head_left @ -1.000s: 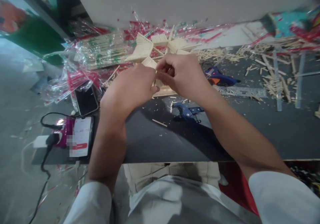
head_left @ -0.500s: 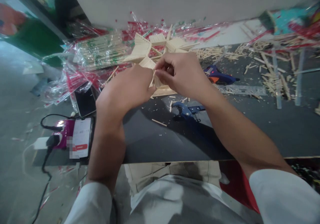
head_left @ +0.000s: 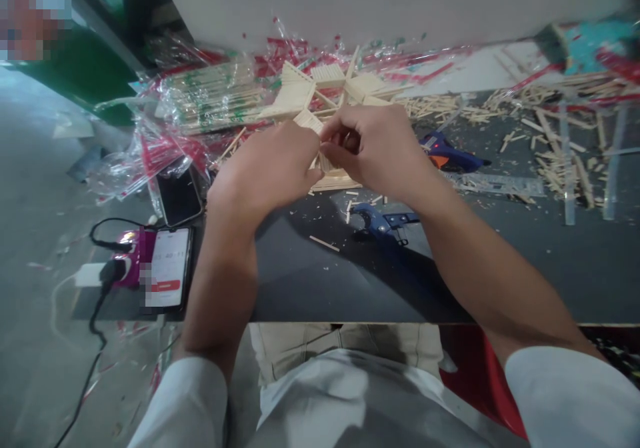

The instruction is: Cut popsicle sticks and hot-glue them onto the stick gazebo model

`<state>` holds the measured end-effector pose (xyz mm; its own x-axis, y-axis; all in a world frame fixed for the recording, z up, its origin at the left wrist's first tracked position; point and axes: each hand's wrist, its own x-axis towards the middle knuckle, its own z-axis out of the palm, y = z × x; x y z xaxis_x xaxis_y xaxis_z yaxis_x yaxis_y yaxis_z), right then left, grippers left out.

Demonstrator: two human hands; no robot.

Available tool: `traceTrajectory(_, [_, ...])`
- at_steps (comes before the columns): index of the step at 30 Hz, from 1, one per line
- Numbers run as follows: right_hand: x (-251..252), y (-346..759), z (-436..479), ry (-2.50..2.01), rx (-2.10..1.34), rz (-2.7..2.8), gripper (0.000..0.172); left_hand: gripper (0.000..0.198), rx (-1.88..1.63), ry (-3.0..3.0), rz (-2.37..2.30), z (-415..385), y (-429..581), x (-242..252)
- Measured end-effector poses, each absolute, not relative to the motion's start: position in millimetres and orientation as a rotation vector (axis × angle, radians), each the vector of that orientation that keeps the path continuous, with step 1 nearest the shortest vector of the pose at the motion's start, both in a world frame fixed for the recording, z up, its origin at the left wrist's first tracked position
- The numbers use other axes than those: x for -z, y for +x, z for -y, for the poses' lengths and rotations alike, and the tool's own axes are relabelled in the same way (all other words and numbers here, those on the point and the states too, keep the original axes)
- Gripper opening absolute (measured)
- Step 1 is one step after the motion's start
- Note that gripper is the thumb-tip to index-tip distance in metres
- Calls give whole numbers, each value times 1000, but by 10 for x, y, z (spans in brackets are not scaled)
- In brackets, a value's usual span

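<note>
Pale, rough wooden sticks in slatted, fan-like panels form the stick model (head_left: 296, 95), which stands on the matte black board (head_left: 500, 261). My left hand (head_left: 270, 168) is curled closed round its near panel and my right hand (head_left: 375, 148) pinches a slat beside it. I judge one piece is being seated, which calls for steady, light pressure; the blue glue gun (head_left: 453, 158) lies just right of the model.

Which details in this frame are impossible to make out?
Head view, all:
- Joint of the stick model pinched between left hand and right hand: the hands cover it.
- Phone screen: text too small, partly pixelated.
- Blue tool: partly under the right forearm.
</note>
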<state>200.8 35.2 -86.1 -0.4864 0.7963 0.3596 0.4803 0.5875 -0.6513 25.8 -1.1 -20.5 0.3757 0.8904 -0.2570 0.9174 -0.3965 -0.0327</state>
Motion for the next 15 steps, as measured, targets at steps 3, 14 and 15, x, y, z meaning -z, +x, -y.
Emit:
traceTrajectory(3, [852, 2004, -345, -1021, -624, 2172, 5, 30, 263, 2523, -1655, -1, 250, 246])
traceTrajectory(14, [721, 2103, -209, -947, -657, 2363, 16, 30, 234, 2540, -1670, 22, 240, 258])
traceTrajectory(15, [687, 2124, -202, -957, -680, 2405, 20, 28, 224, 2536, -1668, 9, 230, 265])
